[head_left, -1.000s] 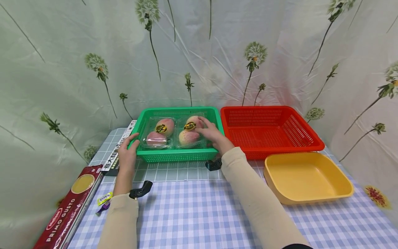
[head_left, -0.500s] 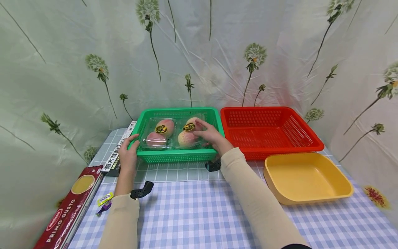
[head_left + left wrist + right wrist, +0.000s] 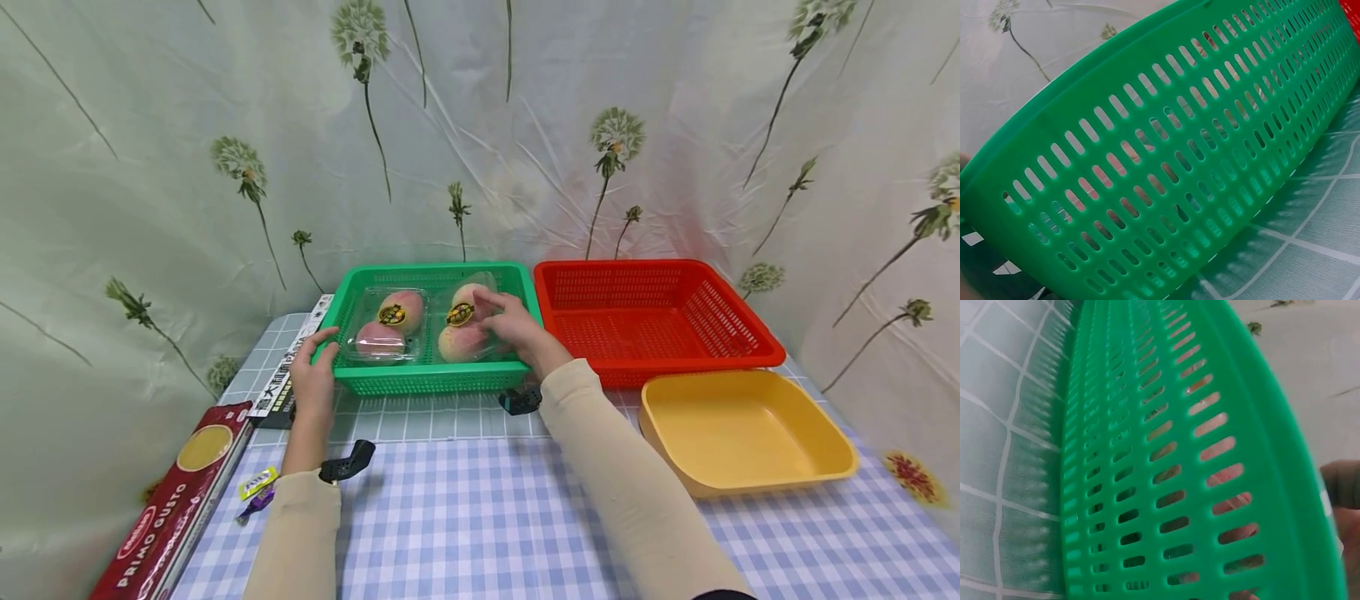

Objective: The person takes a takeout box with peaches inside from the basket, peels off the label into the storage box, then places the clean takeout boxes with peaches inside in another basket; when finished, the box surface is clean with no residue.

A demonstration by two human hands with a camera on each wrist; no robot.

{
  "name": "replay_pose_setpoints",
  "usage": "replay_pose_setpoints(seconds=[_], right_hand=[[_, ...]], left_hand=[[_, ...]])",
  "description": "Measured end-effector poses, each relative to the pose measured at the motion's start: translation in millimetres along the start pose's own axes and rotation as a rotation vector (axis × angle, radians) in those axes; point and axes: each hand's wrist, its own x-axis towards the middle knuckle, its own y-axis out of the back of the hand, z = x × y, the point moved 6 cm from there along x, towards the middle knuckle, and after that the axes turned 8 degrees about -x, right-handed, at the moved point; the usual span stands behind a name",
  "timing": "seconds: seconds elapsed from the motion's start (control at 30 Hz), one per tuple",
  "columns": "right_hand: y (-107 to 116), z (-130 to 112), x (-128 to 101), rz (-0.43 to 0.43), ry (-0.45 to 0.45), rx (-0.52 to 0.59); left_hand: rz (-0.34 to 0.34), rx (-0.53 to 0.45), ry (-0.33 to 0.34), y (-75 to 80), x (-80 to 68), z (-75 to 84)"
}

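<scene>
A green slotted basket stands at the back of the table and holds two clear packs of peaches. My right hand reaches over the front rim and grips the right pack, which is tipped up and stands apart from the left pack. My left hand holds the basket's front left corner, thumb on the rim. The left wrist view is filled by the basket wall. In the right wrist view, pink fruit shows through the basket slots, and my right hand is at the right edge.
A red slotted basket stands right of the green one, with a yellow tray in front of it. A red pasta box, a black-and-white box and small candy wrappers lie at the left. A flowered curtain hangs behind.
The right pack has been tipped up and pulled slightly right, which opens a gap between the two packs. My left hand has stayed at the basket's corner.
</scene>
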Motion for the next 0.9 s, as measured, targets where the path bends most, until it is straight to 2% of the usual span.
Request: replay_pose_setpoints(seconds=[0.17, 0.5, 0.8, 0.9], right_hand=[[3, -12, -8, 0.076, 0.057, 0.017], [28, -33, -38, 0.177, 0.128, 0.198], [45, -35, -75, 0.146, 0.218, 0.426], [49, -30, -88, 0.126, 0.226, 0.452]], left_hand=[[0.003, -0.018, -0.007, -1.8, -1.0, 1.9], [0.024, -0.012, 0.003, -1.0, -1.2, 2.2], [0.029, -0.012, 0.009, 0.0, -0.8, 1.9], [0.03, -0.015, 0.006, -0.6, -0.7, 2.0]])
